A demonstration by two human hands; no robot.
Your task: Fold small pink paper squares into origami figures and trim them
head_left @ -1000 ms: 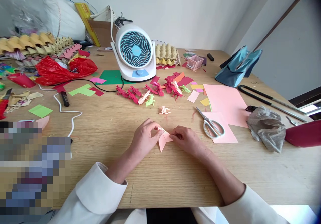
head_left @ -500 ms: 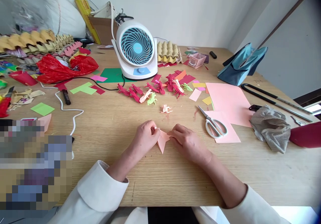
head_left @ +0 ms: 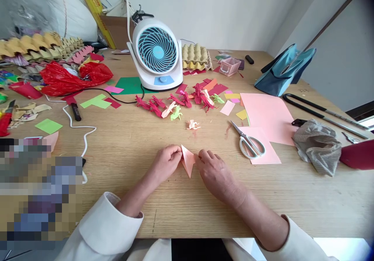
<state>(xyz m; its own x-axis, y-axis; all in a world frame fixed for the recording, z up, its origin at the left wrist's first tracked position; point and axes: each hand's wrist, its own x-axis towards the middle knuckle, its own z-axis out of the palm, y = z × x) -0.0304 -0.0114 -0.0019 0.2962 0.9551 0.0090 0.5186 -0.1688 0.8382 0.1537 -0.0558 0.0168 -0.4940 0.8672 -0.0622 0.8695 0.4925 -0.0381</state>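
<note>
The folded pink paper (head_left: 188, 162) is thin and smooth, of kite-like shape with sharp points and clear creases, and it lies between the two hands, just above or on the wooden table (head_left: 163, 222). The left hand (head_left: 165, 160) has thumb and forefinger together, clamped on its left edge. The right hand (head_left: 214, 173) has its fingers bent and touching the right corner; its thumb is hidden under the hand, so I cannot tell if this grip is closed. Beyond the grips there is a small pale paper figure (head_left: 193, 125) with thin legs, and behind it a row of crumpled-looking red figures (head_left: 154, 106), too overlapped to count. To the right of the right grip, metal scissors (head_left: 248, 142) with white-grey handles rest partly on a flat pink sheet (head_left: 270, 154), near a wrinkled grey cloth-like item (head_left: 318, 146). At far left, a pixelated area covers some things, and the red object (head_left: 358, 156) at right is cut off.
</note>
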